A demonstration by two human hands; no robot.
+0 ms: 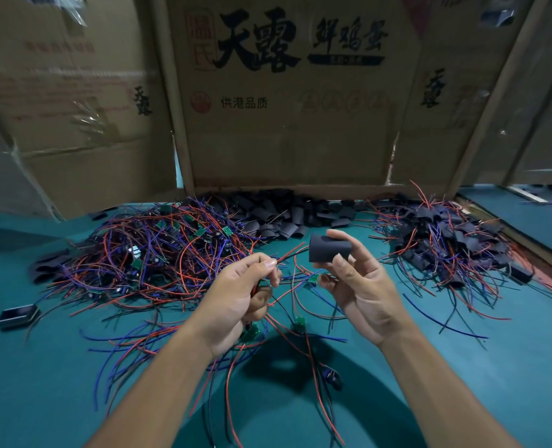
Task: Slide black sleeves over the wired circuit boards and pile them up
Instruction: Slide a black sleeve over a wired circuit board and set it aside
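Note:
My right hand (362,286) pinches a short black sleeve (328,248) between thumb and fingers, held above the table. My left hand (239,295) pinches the red and black wires (292,250) of a wired circuit board; the wire ends point at the sleeve's open left end. Small green boards (299,323) hang on wires below and between my hands. A tangled heap of bare wired boards (158,253) lies at the left. Loose black sleeves (287,211) are heaped at the back. At the right is a pile of sleeved boards (455,240).
The green table top (58,367) carries loose red, blue and black wires near my arms. A small black box (17,315) sits at the left. Cardboard walls (284,124) stand close behind the heaps. A wooden rail (527,250) borders the right side.

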